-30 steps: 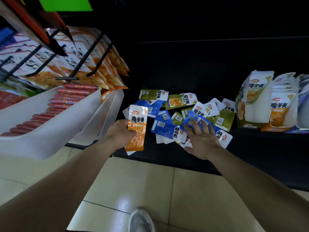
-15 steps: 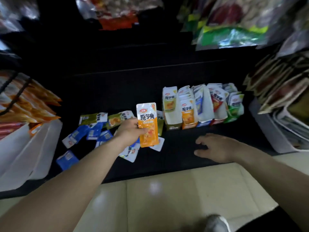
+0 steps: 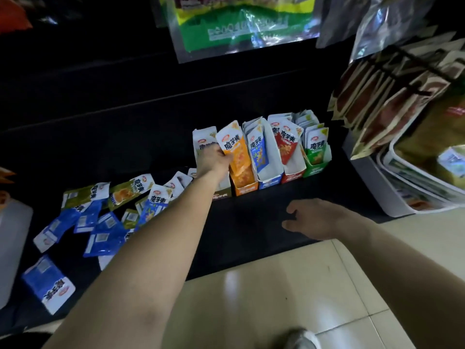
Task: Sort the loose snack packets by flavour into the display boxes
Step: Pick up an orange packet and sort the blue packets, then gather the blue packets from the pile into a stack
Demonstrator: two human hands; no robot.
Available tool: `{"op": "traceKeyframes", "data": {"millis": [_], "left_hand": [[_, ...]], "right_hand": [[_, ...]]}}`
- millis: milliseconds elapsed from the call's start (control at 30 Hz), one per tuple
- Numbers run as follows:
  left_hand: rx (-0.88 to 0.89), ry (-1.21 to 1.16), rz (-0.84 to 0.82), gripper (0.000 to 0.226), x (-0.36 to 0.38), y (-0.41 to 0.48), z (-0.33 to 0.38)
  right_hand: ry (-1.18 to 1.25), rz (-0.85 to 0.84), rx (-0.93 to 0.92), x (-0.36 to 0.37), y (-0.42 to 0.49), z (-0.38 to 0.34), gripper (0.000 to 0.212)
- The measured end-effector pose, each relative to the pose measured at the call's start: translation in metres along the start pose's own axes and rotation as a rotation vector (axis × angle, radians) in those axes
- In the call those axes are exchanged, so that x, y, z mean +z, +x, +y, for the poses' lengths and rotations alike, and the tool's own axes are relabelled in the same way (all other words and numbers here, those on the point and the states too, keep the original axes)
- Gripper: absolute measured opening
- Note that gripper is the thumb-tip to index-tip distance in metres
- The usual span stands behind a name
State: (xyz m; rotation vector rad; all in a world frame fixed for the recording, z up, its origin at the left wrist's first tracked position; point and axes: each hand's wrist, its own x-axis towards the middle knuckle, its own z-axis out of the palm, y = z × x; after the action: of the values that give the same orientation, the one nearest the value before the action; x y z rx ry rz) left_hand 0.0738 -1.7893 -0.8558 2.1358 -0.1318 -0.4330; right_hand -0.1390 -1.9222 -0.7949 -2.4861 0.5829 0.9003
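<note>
My left hand [image 3: 212, 161] grips an orange snack packet [image 3: 236, 149] by its left edge and holds it upright at the top of the orange display box [image 3: 245, 187]. That box stands second in a row with an olive box [image 3: 221, 193], a blue box [image 3: 270, 181], a red box [image 3: 292, 176] and a green box [image 3: 315, 168]. Loose blue and olive packets [image 3: 100, 217] lie scattered on the dark shelf [image 3: 251, 222] to the left. My right hand [image 3: 312, 219] rests on the shelf's front part, fingers apart, holding nothing.
A white tub [image 3: 12, 245] stands at the far left. At the right, white baskets [image 3: 412, 187] hold more goods under a wire rack of brown bags [image 3: 392, 96]. Big bags [image 3: 239, 23] hang above. The tiled floor [image 3: 276, 298] and a shoe [image 3: 299, 338] are below.
My left hand has carried the orange packet from over the loose pile rightward to the orange box. The right hand let go of the pile and came to rest on the shelf.
</note>
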Motion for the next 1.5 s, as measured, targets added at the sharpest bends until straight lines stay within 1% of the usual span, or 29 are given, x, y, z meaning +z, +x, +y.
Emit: {"op": "traceKeyframes", "data": {"millis": [100, 167, 233, 300, 333, 367, 433, 500, 567, 600, 667, 733, 800, 900, 933, 1000, 1067, 1100, 1167, 1200, 1300, 1400, 1433, 1500], "left_hand": [[-0.011, 0.193, -0.071, 0.014, 0.013, 0.008, -0.009], [-0.015, 0.249, -0.066, 0.017, 0.018, 0.008, -0.016], [-0.003, 0.196, -0.024, 0.032, 0.015, 0.004, -0.019], [0.037, 0.069, 0.009, 0.043, 0.000, -0.008, -0.016], [0.071, 0.044, 0.009, 0.043, -0.013, -0.016, -0.017], [0.106, 0.070, -0.013, 0.039, -0.028, -0.024, -0.019], [0.139, 0.203, -0.117, 0.029, -0.064, -0.042, -0.034], [0.093, 0.357, -0.233, 0.021, -0.106, -0.061, -0.062], [0.019, 0.501, -0.318, 0.018, -0.148, -0.077, -0.095], [-0.017, 0.544, -0.353, 0.019, -0.168, -0.085, -0.111], [-0.088, 0.550, -0.378, 0.020, -0.201, -0.097, -0.138], [-0.136, 0.502, -0.342, 0.018, -0.225, -0.106, -0.157], [-0.165, 0.471, -0.296, 0.015, -0.241, -0.113, -0.173], [-0.191, 0.468, -0.262, 0.015, -0.254, -0.122, -0.201], [-0.207, 0.474, -0.256, 0.018, -0.256, -0.123, -0.209], [-0.228, 0.469, -0.250, 0.023, -0.258, -0.124, -0.221], [-0.229, 0.444, -0.246, 0.024, -0.255, -0.122, -0.228], [-0.228, 0.430, -0.244, 0.024, -0.253, -0.121, -0.229], [-0.224, 0.414, -0.248, 0.024, -0.248, -0.117, -0.228], [-0.226, 0.411, -0.258, 0.025, -0.245, -0.116, -0.227], [-0.209, 0.442, -0.303, 0.028, -0.236, -0.115, -0.219], [-0.165, 0.453, -0.290, 0.040, -0.224, -0.114, -0.207], [-0.118, 0.474, -0.261, 0.049, -0.220, -0.113, -0.202], [0.001, 0.527, -0.200, 0.071, -0.213, -0.112, -0.194]], "right_hand": [[-0.045, 0.017, -0.017, -0.002, 0.005, -0.005, 0.056], [-0.064, 0.017, -0.023, -0.001, 0.008, -0.010, 0.056], [-0.079, -0.002, -0.032, 0.002, 0.012, -0.017, 0.056], [-0.108, -0.030, -0.053, 0.005, 0.016, -0.028, 0.055], [-0.121, -0.045, -0.067, 0.007, 0.017, -0.036, 0.055], [-0.131, -0.061, -0.084, 0.009, 0.019, -0.045, 0.055], [-0.133, -0.090, -0.125, 0.015, 0.024, -0.065, 0.055], [-0.134, -0.109, -0.169, 0.026, 0.030, -0.088, 0.055], [-0.182, -0.136, -0.211, 0.042, 0.038, -0.111, 0.056], [-0.225, -0.152, -0.225, 0.050, 0.044, -0.123, 0.057], [-0.313, -0.167, -0.254, 0.067, 0.061, -0.147, 0.060], [-0.339, -0.119, -0.290, 0.083, 0.081, -0.170, 0.060], [-0.292, -0.041, -0.312, 0.099, 0.103, -0.191, 0.057], [-0.162, 0.044, -0.254, 0.127, 0.127, -0.214, 0.062], [-0.168, 0.076, -0.229, 0.138, 0.131, -0.219, 0.066], [-0.270, 0.178, -0.203, 0.160, 0.130, -0.226, 0.072], [-0.316, 0.270, -0.193, 0.178, 0.128, -0.226, 0.073], [-0.306, 0.289, -0.181, 0.183, 0.125, -0.225, 0.072], [-0.302, 0.291, -0.178, 0.188, 0.121, -0.223, 0.066], [-0.331, 0.288, -0.196, 0.187, 0.118, -0.224, 0.058], [-0.441, 0.336, -0.319, 0.181, 0.108, -0.220, 0.036], [-0.532, 0.429, -0.390, 0.163, 0.096, -0.212, 0.028], [-0.545, 0.431, -0.410, 0.156, 0.094, -0.209, 0.028], [-0.528, 0.405, -0.466, 0.141, 0.091, -0.210, 0.037]]}}
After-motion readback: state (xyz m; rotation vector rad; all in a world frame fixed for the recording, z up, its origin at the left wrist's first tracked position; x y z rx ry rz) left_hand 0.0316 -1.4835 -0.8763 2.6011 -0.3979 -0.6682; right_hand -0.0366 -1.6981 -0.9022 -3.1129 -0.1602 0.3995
